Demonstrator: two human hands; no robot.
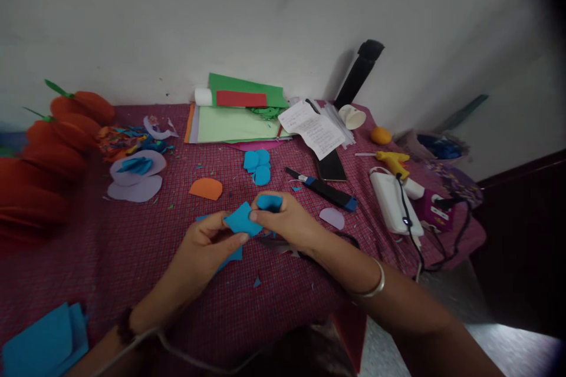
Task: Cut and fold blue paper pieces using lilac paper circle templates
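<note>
My left hand (206, 247) pinches one side of a small blue craft sheet piece (241, 219) between thumb and fingers. On the other side, the thumb of my right hand (294, 221) presses the same piece. A second, curled blue part (269, 203) shows within the right fingers; whether it joins the first piece I cannot tell. Below the hands lies more blue sheet (234, 256), mostly covered. A dark, metallic tool (283, 245) under my right hand is too hidden to name. Just beyond are several small blue rounded cutouts (257, 166) and an orange cutout (206, 188).
A utility knife (327, 191) lies right of the hands with its blade out. Farther right are a yellow glue gun (392, 162), a white power bank-like box (395, 203) and cables. Orange pumpkin shapes (53, 159) line the left; coloured sheets (239, 123) lie by the wall.
</note>
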